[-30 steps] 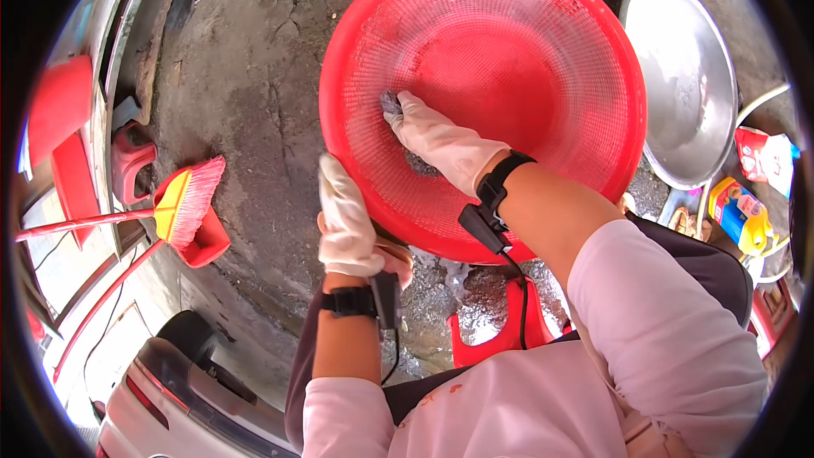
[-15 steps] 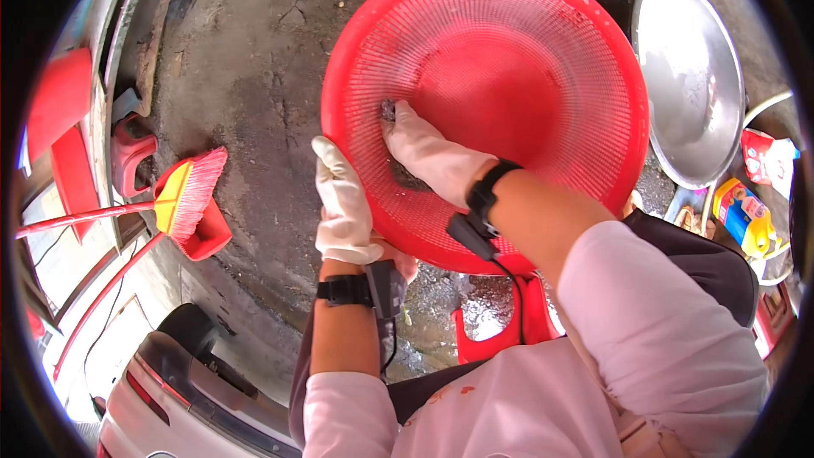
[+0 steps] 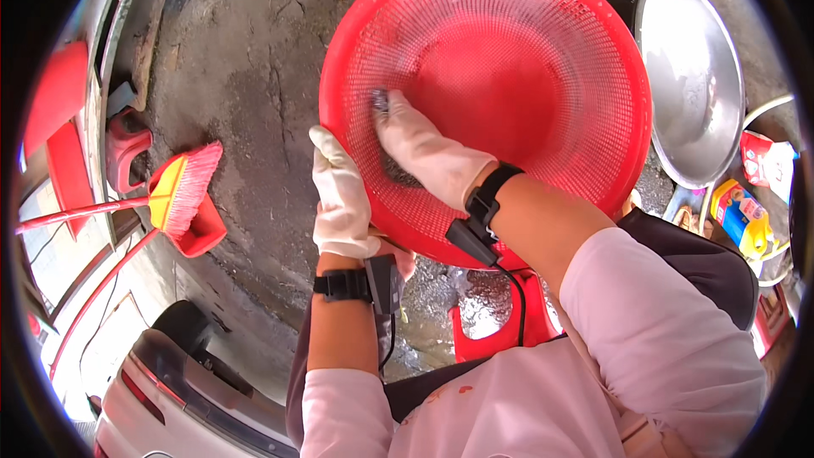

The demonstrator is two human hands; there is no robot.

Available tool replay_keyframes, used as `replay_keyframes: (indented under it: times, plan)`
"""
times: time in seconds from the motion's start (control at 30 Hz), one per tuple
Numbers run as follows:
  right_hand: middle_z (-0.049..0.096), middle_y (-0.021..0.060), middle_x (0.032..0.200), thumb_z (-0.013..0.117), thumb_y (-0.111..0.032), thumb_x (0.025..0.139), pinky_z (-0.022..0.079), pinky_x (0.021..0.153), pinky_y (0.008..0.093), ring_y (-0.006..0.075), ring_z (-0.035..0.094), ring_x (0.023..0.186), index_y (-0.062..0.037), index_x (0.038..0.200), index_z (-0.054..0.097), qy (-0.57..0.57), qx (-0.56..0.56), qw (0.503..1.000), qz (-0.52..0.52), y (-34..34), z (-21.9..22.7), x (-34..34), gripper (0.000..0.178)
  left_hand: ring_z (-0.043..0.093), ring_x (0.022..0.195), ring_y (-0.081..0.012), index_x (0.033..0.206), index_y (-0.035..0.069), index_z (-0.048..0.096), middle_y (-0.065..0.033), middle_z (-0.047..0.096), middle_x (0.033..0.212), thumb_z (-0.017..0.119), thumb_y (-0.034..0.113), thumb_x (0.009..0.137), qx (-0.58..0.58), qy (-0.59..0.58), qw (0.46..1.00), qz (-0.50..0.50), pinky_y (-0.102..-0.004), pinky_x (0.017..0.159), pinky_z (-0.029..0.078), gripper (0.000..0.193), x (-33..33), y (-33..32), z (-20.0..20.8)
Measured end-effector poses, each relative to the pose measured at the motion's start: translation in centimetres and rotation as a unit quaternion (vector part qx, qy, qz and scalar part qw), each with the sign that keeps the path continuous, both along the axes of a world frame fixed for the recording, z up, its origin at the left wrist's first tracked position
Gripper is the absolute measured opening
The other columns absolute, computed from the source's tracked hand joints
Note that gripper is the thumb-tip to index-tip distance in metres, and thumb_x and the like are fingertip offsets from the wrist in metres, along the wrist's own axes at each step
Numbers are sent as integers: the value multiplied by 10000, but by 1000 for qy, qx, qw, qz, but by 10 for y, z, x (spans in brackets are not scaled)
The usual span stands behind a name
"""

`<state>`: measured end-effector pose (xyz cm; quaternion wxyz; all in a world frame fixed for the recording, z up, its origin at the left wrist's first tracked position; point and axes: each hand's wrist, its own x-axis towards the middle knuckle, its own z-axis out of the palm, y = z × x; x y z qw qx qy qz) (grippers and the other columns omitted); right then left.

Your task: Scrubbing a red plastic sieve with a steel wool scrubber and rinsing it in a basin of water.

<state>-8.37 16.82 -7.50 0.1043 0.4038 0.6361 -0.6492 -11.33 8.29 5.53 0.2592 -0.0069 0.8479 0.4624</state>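
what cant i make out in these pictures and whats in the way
All in the head view:
Dark item: its full shape, mostly covered by the right hand, and blurred.
Red mesh basket: its underside, hidden by its own wall.
Red plastic piece: its whole form, partly covered by the basket and pale pink clothing.
Silver vehicle: cut off by the lower edge.

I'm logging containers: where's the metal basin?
In the head view, the metal basin sits upper right, beside the red basket, above the yellow-and-blue jug.

Pink sleeves (image 3: 666,314) (black wristbands (image 3: 341,286), too)
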Motion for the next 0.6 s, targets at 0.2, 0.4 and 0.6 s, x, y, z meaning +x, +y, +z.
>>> replay_keyframes:
  times: [0.2,0.4,0.6]
  plan:
    - [637,216,977,394,-362,1022,481,786,507,414,642,914,-60,1102,524,177,343,922,36,-8,-76,9,339,546,1210,-313,1428,-4,438,-192,580,1326,235,610,1018,56,-93,993,-40,-369,1045,397,766,10,25,-3]
    - [644,188,1004,406,-365,1022,483,771,492,431,626,910,-86,1084,538,51,87,994,38,-38,54,-18,314,542,1221,-319,1429,-10,436,-196,570,1340,229,596,1023,-78,-1,996,49,-365,1047,395,758,-9,-51,-1]
    - [581,146,733,444,-335,1028,475,659,466,372,600,675,-128,1057,539,220,485,844,-65,-20,-111,-19,229,566,1177,-312,1393,-17,477,-191,602,1294,243,578,1031,-31,-29,999,11,-357,1021,413,734,5,12,-11]
